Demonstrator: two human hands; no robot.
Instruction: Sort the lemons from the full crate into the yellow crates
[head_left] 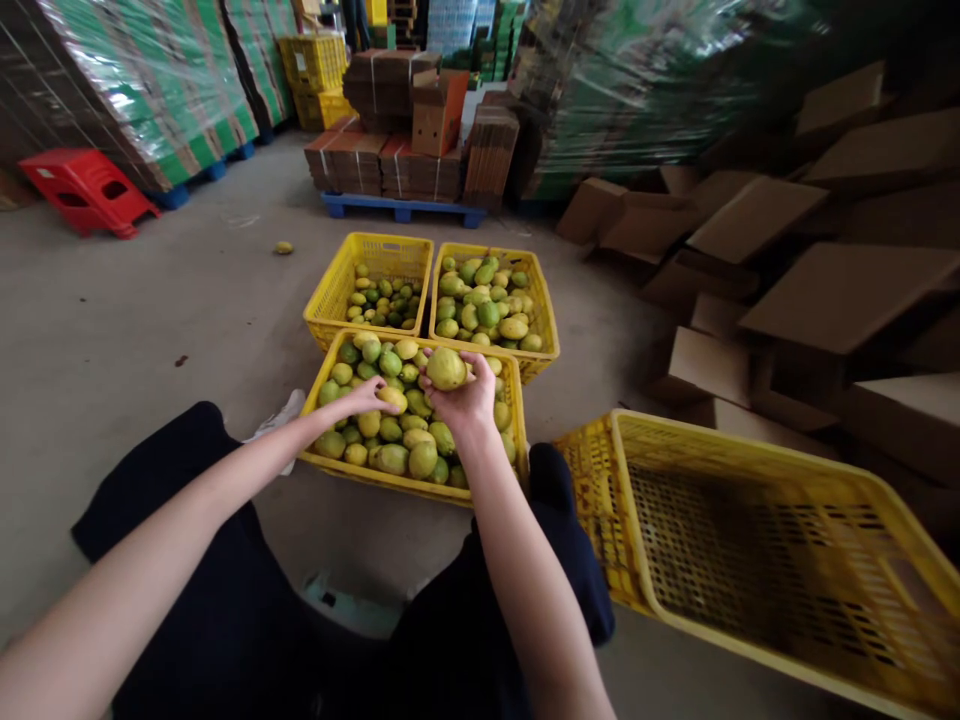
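The large, rounded, yellow-green fruit with a firm-looking rind [447,369] sits in the right hand [466,402], raised over the front yellow plastic crate [405,488]; fingers and thumb cup it from below and from the sides. Expect moderate weight for its size, a stiff body and a smooth, possibly slippery skin; the flesh probably bruises if dropped or squeezed hard. Take hold around the widest girth, palm beneath. The left hand [365,397] grips a smaller, oval, bright-yellow fruit [392,401] between thumb and fingertips; whether it is clear of the pile cannot be told. A fingertip pinch at the sides should suit this lighter piece. Beyond the front crate stand two further fruit-filled crates of yellow plastic, left [328,303] and right [550,310], on the grey concrete floor [225,330].
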